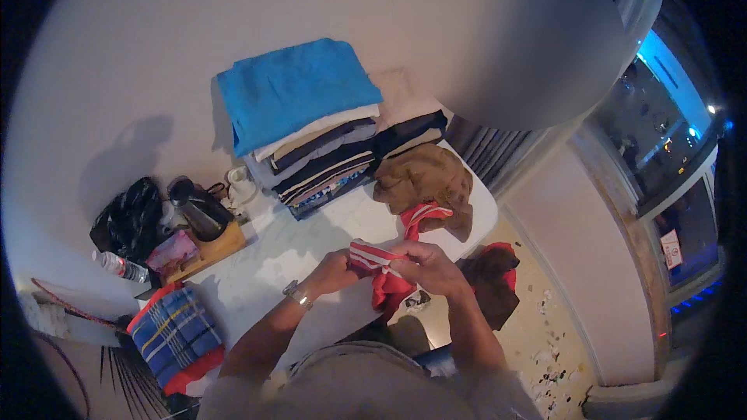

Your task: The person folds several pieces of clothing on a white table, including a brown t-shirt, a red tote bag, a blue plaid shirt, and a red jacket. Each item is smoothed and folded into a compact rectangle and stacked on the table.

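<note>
Both my hands hold a red garment [392, 289] with white-striped ribbed trim, just above the front edge of a white table [315, 262]. My left hand [332, 273] pinches one end of the striped band, its fingertips partly hidden behind the cloth. My right hand [430, 266] grips the band's other end. The red cloth hangs down below my hands, and another striped part of it reaches up toward a crumpled brown garment [429, 178] on the table's right end. A metal-banded watch [298, 293] is on my left wrist.
Folded clothes topped by a blue cloth [300, 93] stand against the wall, beside a second, lower stack [408, 131]. To the left are a dark kettle [201, 210], a plastic bottle [121, 266], a black bag [131, 219] and folded plaid fabric [175, 332]. Scraps [548, 356] litter the floor.
</note>
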A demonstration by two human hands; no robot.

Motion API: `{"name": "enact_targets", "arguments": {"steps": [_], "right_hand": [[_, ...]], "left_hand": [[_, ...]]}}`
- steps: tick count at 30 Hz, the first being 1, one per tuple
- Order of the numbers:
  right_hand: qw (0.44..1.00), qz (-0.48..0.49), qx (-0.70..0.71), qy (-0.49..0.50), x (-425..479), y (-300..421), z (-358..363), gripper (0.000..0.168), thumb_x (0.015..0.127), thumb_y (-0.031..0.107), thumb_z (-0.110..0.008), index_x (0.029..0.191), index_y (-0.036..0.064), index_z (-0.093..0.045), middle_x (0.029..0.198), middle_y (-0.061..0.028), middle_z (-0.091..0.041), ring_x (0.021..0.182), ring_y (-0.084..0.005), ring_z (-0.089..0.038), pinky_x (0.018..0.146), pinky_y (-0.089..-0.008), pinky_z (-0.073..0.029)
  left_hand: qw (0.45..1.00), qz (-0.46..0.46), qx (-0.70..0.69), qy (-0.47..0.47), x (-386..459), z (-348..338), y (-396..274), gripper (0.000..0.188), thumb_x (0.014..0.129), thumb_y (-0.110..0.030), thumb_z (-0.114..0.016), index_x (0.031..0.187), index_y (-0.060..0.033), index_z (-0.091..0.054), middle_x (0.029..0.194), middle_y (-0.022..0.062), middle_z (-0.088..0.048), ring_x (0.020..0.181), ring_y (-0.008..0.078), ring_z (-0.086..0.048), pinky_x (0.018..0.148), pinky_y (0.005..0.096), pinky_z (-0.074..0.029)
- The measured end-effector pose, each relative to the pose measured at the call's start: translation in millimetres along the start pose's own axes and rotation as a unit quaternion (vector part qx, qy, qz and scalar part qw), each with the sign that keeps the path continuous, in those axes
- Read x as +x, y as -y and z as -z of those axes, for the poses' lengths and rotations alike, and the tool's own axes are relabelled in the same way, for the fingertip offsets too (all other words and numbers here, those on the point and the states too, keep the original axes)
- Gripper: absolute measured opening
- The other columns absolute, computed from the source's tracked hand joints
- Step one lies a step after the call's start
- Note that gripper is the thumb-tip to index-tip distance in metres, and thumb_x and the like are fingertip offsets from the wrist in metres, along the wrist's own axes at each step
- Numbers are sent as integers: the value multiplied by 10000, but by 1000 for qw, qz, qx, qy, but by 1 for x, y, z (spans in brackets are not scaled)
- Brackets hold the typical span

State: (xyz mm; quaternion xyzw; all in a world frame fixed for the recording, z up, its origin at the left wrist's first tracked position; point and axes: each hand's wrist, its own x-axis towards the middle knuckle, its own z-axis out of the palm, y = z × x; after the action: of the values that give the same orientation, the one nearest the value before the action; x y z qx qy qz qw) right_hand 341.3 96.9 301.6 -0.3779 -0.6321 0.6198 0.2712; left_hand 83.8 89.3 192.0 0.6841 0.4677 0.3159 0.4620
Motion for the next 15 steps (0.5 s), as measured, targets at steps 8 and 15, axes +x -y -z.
{"name": "enact_targets", "arguments": {"steps": [8, 15], "right_hand": [[937, 105, -204, -265, -23, -31, 31, 243, 991, 183, -732, 1145, 11, -656, 922, -54, -706, 829, -148, -656, 753, -325, -556], [960, 113, -128, -224, -7, 7, 0, 431, 882, 194, -851, 1227, 41, -643, 940, -97, -732, 867, -186, -698, 790, -352, -564]], "left_hand": [[985, -138, 31, -94, 8, 38, -60, 286, 863, -82, -775, 1124, -28, -673, 890, 107, -685, 870, 161, -691, 749, 339, -556], [966, -195, 162, -40, 19, 40, -115, 314, 872, -231, -775, 1092, -67, -624, 878, 180, -704, 823, 395, -692, 713, 460, -550]]}}
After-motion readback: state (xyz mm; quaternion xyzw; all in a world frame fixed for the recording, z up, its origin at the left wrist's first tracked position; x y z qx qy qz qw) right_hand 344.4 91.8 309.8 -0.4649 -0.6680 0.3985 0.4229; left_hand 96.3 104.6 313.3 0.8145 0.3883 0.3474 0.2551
